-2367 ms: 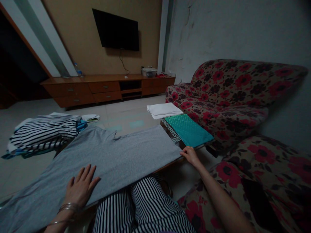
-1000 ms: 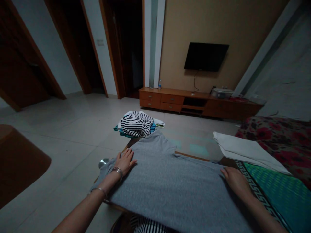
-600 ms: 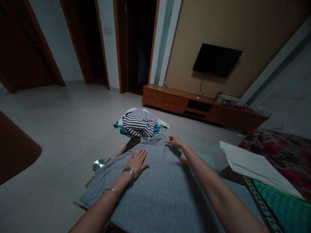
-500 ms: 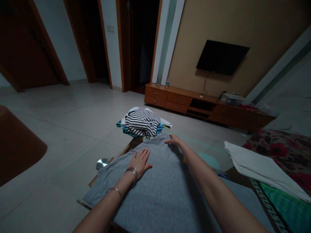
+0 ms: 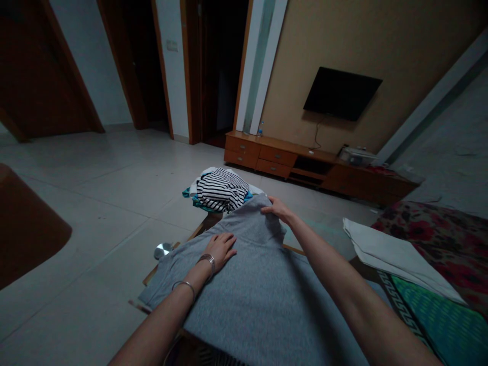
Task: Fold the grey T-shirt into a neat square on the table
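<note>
A grey cloth garment (image 5: pixel 263 284) lies spread over a low table in front of me. My left hand (image 5: pixel 221 247) rests flat on it, palm down with the fingers stretched out, bangles round the wrist. At the garment's far edge, my right hand (image 5: pixel 277 208) pinches the cloth between thumb and fingers and holds that corner raised. Just behind this corner sits a heap of clothes (image 5: pixel 223 188), with a black-and-white striped piece on top. The raised cloth hides part of the heap.
A folded white cloth (image 5: pixel 396 256) lies at the right above a green patterned cloth (image 5: pixel 438 310). A brown rounded piece of furniture (image 5: pixel 30 229) stands at the left. Beyond the floor are a long wooden cabinet (image 5: pixel 274 155) and a wall-mounted television (image 5: pixel 341 94).
My right hand has lifted the far corner of the grey garment higher, and the cloth now covers more of the heap. My left hand stays flat, its fingers slightly closer together.
</note>
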Demonstrator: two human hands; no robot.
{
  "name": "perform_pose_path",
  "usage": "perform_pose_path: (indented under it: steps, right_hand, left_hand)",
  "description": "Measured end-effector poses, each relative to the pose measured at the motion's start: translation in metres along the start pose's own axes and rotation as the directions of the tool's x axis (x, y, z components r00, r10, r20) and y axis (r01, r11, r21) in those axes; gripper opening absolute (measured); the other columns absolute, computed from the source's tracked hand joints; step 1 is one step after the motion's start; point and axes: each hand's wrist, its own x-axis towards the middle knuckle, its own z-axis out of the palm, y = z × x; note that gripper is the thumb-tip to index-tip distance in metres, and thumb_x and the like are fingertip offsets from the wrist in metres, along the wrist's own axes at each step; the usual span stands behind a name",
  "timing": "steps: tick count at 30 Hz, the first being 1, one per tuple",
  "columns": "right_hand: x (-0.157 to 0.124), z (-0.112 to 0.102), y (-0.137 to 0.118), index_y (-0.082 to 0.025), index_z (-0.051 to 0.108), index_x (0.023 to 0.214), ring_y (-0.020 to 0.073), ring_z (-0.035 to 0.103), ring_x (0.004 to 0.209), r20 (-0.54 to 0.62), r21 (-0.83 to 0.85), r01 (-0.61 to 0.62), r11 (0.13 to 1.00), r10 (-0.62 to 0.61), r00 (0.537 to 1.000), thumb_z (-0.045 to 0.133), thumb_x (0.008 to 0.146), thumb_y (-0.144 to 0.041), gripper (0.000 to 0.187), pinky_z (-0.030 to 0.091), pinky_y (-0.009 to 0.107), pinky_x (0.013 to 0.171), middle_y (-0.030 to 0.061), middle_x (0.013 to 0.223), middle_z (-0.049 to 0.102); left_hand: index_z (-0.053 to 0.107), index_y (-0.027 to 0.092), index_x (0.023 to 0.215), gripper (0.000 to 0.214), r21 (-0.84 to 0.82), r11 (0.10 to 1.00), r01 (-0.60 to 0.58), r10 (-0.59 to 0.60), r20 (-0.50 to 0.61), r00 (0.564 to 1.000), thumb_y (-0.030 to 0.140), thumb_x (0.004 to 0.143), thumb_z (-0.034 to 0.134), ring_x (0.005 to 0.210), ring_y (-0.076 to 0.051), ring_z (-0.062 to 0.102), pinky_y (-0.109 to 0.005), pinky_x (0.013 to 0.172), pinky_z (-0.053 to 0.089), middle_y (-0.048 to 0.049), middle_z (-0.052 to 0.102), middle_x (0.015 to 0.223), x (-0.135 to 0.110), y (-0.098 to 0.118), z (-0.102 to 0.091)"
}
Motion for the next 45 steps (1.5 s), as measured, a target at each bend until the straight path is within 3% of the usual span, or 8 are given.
perform_pose_path:
  steps: [7, 12, 16, 20, 24, 28, 35, 45]
  right_hand:
    - [-0.112, 0.043, -0.033, -0.020, 0.051, 0.129, 0.0180, 0.054, 0.101, 0.091, -0.325, 0.541, 0.776, -0.544, 0.834, 0.052, 0.070, -0.005, 0.061, 0.041, 0.030, 0.089, 0.0048, 0.117, 0.061]
    - [-0.223, 0.090, -0.002, -0.024, 0.055, 0.124, 0.0164, 0.051, 0.083, 0.482, -0.507, 0.700, 0.504, -0.507, 0.714, 0.045, 0.086, -0.009, 0.042, 0.039, 0.027, 0.073, 0.0037, 0.089, 0.063]
    - [-0.269, 0.091, 0.029, -0.022, 0.063, 0.107, 0.0158, 0.052, 0.083, 0.447, -0.498, 0.645, 0.580, -0.466, 0.763, 0.048, 0.089, -0.019, 0.023, 0.040, 0.027, 0.074, 0.0037, 0.088, 0.064]
    - [-0.260, 0.055, 0.056, -0.021, 0.065, 0.103, 0.0177, 0.057, 0.097, -0.077, -0.486, 0.272, 0.831, -0.350, 0.933, 0.047, 0.087, -0.016, 0.024, 0.043, 0.030, 0.086, 0.0062, 0.101, 0.066]
    - [-0.221, 0.028, 0.076, -0.017, 0.066, 0.102, 0.0185, 0.062, 0.091, -0.445, -0.346, -0.184, 0.920, 0.012, 0.895, 0.049, 0.084, -0.016, 0.025, 0.045, 0.031, 0.086, 0.0076, 0.098, 0.068]
    - [-0.196, 0.037, 0.076, -0.018, 0.067, 0.096, 0.0175, 0.060, 0.092, -0.453, -0.337, -0.170, 0.926, -0.001, 0.892, 0.056, 0.080, -0.021, 0.020, 0.044, 0.030, 0.087, 0.0059, 0.097, 0.067]
    - [-0.204, 0.053, 0.066, -0.022, 0.069, 0.099, 0.0197, 0.053, 0.102, -0.404, -0.512, -0.119, 0.850, -0.116, 0.907, 0.053, 0.067, 0.000, 0.042, 0.039, 0.030, 0.091, 0.0064, 0.102, 0.062]
    - [-0.205, 0.065, 0.067, -0.021, 0.065, 0.089, 0.0210, 0.052, 0.098, -0.472, -0.616, -0.163, 0.770, -0.196, 0.860, 0.051, 0.077, -0.010, 0.022, 0.036, 0.031, 0.086, 0.0062, 0.097, 0.062]
  left_hand:
    - [0.070, 0.018, 0.100, 0.026, -0.267, 0.953, 0.142, -0.176, -0.111, 0.978, 0.022, 0.081, 0.052, 0.112, -0.024, 0.055, -0.038, 0.102, 0.037, -0.0094, 0.065, 0.117, 0.002, -0.005, 0.001]
    - [0.068, 0.015, 0.085, 0.029, -0.390, 0.854, 0.344, -0.435, -0.175, 0.883, 0.014, 0.074, 0.041, 0.088, -0.022, 0.062, -0.033, 0.084, 0.049, -0.0091, 0.070, 0.092, 0.003, -0.019, -0.005]
    - [0.058, 0.012, 0.109, 0.039, -0.462, 0.746, 0.480, -0.617, -0.209, 0.758, 0.017, 0.082, 0.031, 0.084, -0.019, 0.064, -0.031, 0.078, 0.049, -0.0091, 0.068, 0.094, 0.004, -0.022, -0.004]
    - [0.051, 0.013, 0.122, 0.045, -0.481, 0.687, 0.545, -0.684, -0.173, 0.709, 0.038, 0.090, 0.031, 0.084, -0.022, 0.065, -0.031, 0.076, 0.048, -0.0094, 0.068, 0.090, 0.011, -0.020, -0.006]
    - [0.053, 0.013, 0.122, 0.053, -0.457, 0.661, 0.595, -0.713, -0.134, 0.689, 0.051, 0.089, 0.036, 0.092, -0.026, 0.064, -0.033, 0.077, 0.047, -0.0113, 0.069, 0.094, 0.021, -0.021, -0.010]
    - [0.053, 0.015, 0.125, 0.054, -0.402, 0.661, 0.633, -0.721, -0.108, 0.685, 0.048, 0.082, 0.050, 0.092, -0.026, 0.063, -0.032, 0.077, 0.047, -0.0090, 0.069, 0.093, 0.027, -0.024, -0.012]
    - [0.059, 0.022, 0.123, 0.045, -0.325, 0.699, 0.637, -0.696, -0.105, 0.710, 0.036, 0.081, 0.049, 0.093, -0.026, 0.062, -0.033, 0.080, 0.046, -0.0095, 0.068, 0.102, 0.025, -0.024, -0.006]
    - [0.062, 0.023, 0.120, 0.043, -0.301, 0.711, 0.636, -0.688, -0.107, 0.718, 0.037, 0.082, 0.048, 0.090, -0.025, 0.062, -0.032, 0.079, 0.047, -0.0091, 0.069, 0.100, 0.025, -0.025, -0.005]
